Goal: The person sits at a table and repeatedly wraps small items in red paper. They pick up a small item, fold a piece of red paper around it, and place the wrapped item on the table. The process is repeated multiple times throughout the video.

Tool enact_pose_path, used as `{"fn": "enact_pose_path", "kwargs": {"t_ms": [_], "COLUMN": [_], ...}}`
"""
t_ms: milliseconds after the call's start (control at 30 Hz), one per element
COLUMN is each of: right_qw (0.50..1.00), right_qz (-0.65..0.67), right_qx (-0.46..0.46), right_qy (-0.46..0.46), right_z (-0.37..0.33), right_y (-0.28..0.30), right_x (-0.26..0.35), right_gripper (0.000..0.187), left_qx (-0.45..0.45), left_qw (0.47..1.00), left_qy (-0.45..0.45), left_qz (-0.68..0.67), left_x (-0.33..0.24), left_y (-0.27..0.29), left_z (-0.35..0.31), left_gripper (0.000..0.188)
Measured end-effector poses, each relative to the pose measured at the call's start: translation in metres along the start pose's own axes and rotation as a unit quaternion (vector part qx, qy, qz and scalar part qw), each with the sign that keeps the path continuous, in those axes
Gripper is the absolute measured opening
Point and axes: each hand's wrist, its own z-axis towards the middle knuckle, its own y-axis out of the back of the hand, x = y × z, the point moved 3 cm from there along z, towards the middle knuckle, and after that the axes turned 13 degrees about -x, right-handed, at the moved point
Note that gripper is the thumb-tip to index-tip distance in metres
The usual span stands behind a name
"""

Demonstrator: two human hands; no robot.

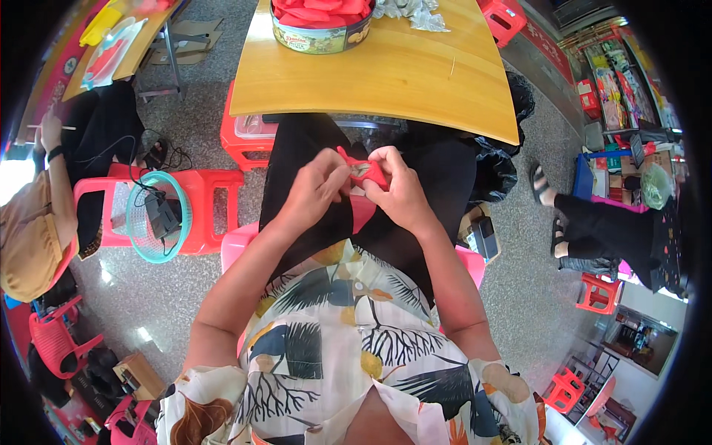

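Observation:
Above my lap, both hands are at a small red piece that looks like cloth [377,176], with something pale showing in its opening. My right hand [400,189] grips its right side between thumb and fingers. At its left edge, my left hand [317,185] is closed, with fingertips pinching the red material; the exact contact is partly hidden. Beyond my knees, a round tin [311,41] on the table is heaped with similar red pieces [323,13].
The yellow wooden table [386,78] has its near edge just past my knees, with crumpled clear plastic [423,15] on it. To my left, a turquoise basket [178,236] sits on red stools. Black bags [493,174] lie right. Other people sit left and stand right.

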Motion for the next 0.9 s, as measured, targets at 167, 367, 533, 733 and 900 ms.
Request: {"fn": "enact_pose_path", "kwargs": {"t_ms": [167,367,533,733,900], "right_qw": [0.991,0.977,0.996,0.972,0.963], "right_qz": [0.093,0.186,0.067,0.231,0.253], "right_qx": [0.079,0.082,0.04,0.025,0.032], "right_qy": [-0.06,-0.062,0.046,-0.034,-0.088], "right_z": [0.0,-0.002,-0.003,-0.006,-0.005], "right_y": [0.008,0.018,0.026,0.028,0.031], "right_x": [-0.001,0.002,0.015,0.015,0.021], "right_gripper": [0.036,0.033,0.032,0.029,0.028], "left_qx": [0.025,0.064,0.082,0.091,0.071], "left_qw": [0.909,0.961,0.956,0.953,0.953], "left_qy": [-0.34,-0.237,-0.234,-0.228,-0.257], "left_qz": [0.238,0.13,0.155,0.178,0.145], "left_x": [-0.057,-0.05,-0.055,-0.073,-0.071], "left_y": [0.002,0.004,-0.002,0.001,-0.01], "left_z": [-0.012,-0.008,-0.009,-0.008,-0.013], "left_gripper": [0.032,0.022,0.021,0.027,0.027]}}
